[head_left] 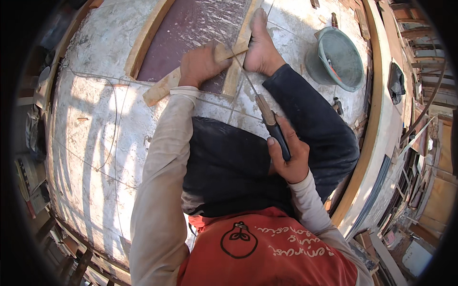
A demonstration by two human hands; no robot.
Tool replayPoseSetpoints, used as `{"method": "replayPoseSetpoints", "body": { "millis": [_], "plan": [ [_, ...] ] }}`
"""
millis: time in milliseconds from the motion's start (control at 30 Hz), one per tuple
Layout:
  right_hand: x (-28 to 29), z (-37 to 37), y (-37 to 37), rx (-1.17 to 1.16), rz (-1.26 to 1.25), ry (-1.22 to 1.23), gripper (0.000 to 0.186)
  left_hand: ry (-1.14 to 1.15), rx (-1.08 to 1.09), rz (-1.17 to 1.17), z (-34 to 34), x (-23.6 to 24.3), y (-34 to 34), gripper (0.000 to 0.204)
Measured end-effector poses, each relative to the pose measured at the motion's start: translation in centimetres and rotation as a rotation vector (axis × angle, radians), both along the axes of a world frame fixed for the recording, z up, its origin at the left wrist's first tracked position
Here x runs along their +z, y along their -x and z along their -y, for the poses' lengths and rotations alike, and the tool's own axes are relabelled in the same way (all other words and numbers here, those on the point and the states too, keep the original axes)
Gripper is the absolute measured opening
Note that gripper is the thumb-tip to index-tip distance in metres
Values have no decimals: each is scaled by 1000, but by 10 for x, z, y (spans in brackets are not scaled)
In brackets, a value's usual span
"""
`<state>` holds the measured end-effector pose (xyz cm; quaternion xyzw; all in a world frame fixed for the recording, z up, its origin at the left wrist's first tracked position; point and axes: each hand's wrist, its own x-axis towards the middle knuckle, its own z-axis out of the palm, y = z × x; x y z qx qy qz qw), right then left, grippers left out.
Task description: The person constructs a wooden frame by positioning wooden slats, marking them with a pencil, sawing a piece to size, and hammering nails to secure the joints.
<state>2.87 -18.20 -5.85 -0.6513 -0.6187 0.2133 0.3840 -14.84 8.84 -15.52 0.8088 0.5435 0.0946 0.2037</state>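
My left hand [201, 66] is closed over a light wooden strip [162, 88] that lies slantwise across the near end of a wooden frame. In my right hand [292, 156] is a handsaw [271, 121], its dark handle within curled fingers. Seen nearly edge-on, the thin blade reaches up and left to the strip, just right of my left hand. It meets or crosses the strip there; how deep it sits cannot be made out. A purple board [191, 28] with pale smears lies between the frame's side rails [149, 40]. My bare foot [261, 50] rests against the right rail.
A grey-green bucket [312, 64] stands on the tiled floor [90, 119] at the right, beyond my bent knee. A small dark tool [338, 106] lies near it. A long timber edge [367, 143] borders the right side. Thin wire [114, 124] loops over the left floor.
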Motion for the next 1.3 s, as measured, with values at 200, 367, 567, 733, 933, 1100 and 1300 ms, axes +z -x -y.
{"method": "replayPoseSetpoints", "body": {
  "millis": [200, 367, 567, 733, 933, 1100, 1300],
  "plan": [
    [42, 10, 10, 53, -7, 197, 54, -30, 29, -50, -14, -22, 9, 71],
    [85, 90, 0, 53, 157, 143, 51, -39, -47, -29, -15, -15, 3, 72],
    [19, -24, 25, 29, 30, 133, 48, -88, -1, -17, -2, -20, 3, 70],
    [52, 64, 15, 83, 69, 176, 54, -34, -12, -18, -6, -24, 19, 72],
    [34, 49, 13, 51, 89, 193, 49, -39, -32, -12, -12, -33, 12, 74],
    [9, -16, 28, 32, 62, 70, 51, -73, -8, -8, -9, -22, 15, 74],
    [85, 131, 17, 85, 140, 151, 53, -68, -34, -32, -8, -1, 25, 74]
  ]
}}
